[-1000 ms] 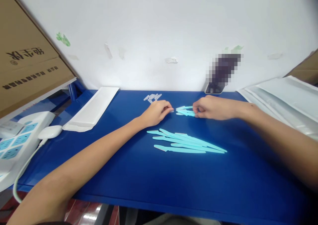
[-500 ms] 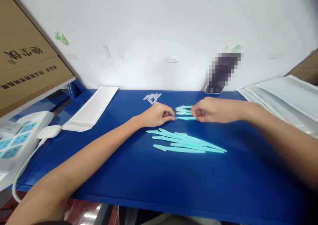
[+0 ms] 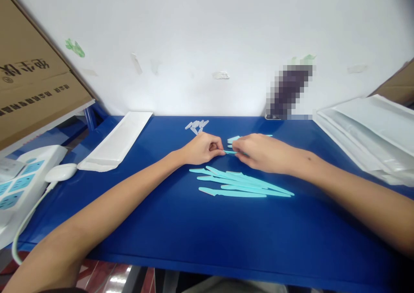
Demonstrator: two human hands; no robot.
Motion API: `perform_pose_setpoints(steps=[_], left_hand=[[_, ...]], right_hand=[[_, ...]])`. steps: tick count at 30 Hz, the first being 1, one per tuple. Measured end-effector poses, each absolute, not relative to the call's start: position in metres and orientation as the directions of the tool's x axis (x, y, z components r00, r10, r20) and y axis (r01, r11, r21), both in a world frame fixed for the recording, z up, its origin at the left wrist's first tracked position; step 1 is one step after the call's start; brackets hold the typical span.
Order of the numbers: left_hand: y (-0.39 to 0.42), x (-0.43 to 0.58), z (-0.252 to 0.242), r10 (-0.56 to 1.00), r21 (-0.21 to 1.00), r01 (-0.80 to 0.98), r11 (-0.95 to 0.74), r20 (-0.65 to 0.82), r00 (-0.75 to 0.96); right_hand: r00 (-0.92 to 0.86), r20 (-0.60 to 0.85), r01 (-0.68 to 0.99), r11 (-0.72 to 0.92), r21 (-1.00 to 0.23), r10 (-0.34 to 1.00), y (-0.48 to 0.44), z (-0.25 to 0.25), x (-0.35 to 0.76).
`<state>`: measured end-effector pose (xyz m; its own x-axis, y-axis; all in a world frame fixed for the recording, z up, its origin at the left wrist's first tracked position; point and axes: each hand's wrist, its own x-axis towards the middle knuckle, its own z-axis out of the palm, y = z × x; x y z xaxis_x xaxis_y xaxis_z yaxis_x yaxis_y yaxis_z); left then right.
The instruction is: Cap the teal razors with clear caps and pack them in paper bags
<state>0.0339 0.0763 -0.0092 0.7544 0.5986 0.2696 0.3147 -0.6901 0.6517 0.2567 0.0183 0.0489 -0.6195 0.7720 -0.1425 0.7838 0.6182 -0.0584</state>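
Observation:
My right hand (image 3: 258, 151) is closed round the middle of a turquoise eyebrow razor (image 3: 230, 152), its fingers hiding much of the handle. The razor's left end runs into the pinched thumb and forefinger of my left hand (image 3: 204, 148); the very tip is hidden there. Behind my right hand lie a few more eyebrow razors (image 3: 233, 139), partly covered by it. Closer to me, a loose fan of several turquoise razors (image 3: 242, 183) rests on the blue table (image 3: 207, 232). Just beyond my left hand are several small translucent blade caps (image 3: 196, 124).
A white flat tray-like piece (image 3: 116, 140) lies at the left, near a white power strip (image 3: 29, 181) with a plugged-in charger and cable (image 3: 61, 172). A cardboard box (image 3: 35, 69) leans far left. White plastic bags (image 3: 371, 133) are at right; a blurred-out phone (image 3: 273, 117) stands against the wall.
My right hand has moved left along the razor, closer to my left hand, and now covers more of it. The left hand still pinches near the tip. The view has shifted slightly.

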Motion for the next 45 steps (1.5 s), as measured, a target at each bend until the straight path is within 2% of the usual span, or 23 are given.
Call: perform_pose_setpoints(steps=[4, 6, 9, 11, 14, 16, 19, 23, 27, 34, 40, 45], left_hand=[[0.076, 0.036, -0.009, 0.602, 0.520, 0.400, -0.755, 0.307, 0.737], [0.076, 0.037, -0.011, 0.684, 0.409, 0.549, -0.729, 0.390, 0.617], [0.078, 0.038, -0.015, 0.780, 0.299, 0.756, -0.582, 0.467, 0.416], [0.079, 0.038, -0.018, 0.811, 0.242, 0.812, -0.532, 0.420, 0.406], [0.080, 0.038, -0.022, 0.838, 0.197, 0.833, -0.518, 0.315, 0.446], [0.082, 0.038, -0.023, 0.838, 0.199, 0.828, -0.525, 0.289, 0.462], [0.084, 0.037, -0.023, 0.781, 0.229, 0.759, -0.609, 0.336, 0.526], [0.084, 0.034, -0.020, 0.598, 0.343, 0.491, -0.801, 0.403, 0.693], [0.080, 0.032, -0.017, 0.506, 0.406, 0.331, -0.852, 0.476, 0.719], [0.082, 0.033, -0.016, 0.595, 0.365, 0.473, -0.802, 0.412, 0.690], [0.079, 0.032, -0.016, 0.594, 0.293, 0.517, -0.805, 0.391, 0.703], [0.081, 0.033, -0.018, 0.666, 0.330, 0.578, -0.746, 0.379, 0.643]], right_hand=[[-0.577, -0.219, 0.810, 0.586, -0.027, 0.787, 0.027, 0.051, 0.267], [-0.541, -0.231, 0.829, 0.559, 0.013, 0.809, 0.031, 0.054, 0.276], [-0.492, -0.161, 0.863, 0.503, 0.034, 0.855, 0.033, 0.060, 0.285], [-0.517, -0.193, 0.855, 0.514, -0.068, 0.834, 0.028, 0.066, 0.284], [-0.623, -0.342, 0.782, 0.552, -0.289, 0.703, 0.018, 0.074, 0.277], [-0.662, -0.396, 0.749, 0.562, -0.350, 0.636, 0.012, 0.074, 0.272], [-0.646, -0.432, 0.763, 0.557, -0.329, 0.630, 0.007, 0.071, 0.270], [-0.602, -0.435, 0.796, 0.549, -0.257, 0.670, 0.006, 0.068, 0.275], [-0.583, -0.484, 0.807, 0.537, -0.246, 0.653, 0.005, 0.073, 0.277], [-0.588, -0.491, 0.803, 0.538, -0.258, 0.643, 0.005, 0.071, 0.277], [-0.482, -0.434, 0.858, 0.510, -0.057, 0.762, 0.014, 0.062, 0.281], [-0.473, -0.358, 0.870, 0.491, -0.046, 0.805, 0.032, 0.059, 0.283]])
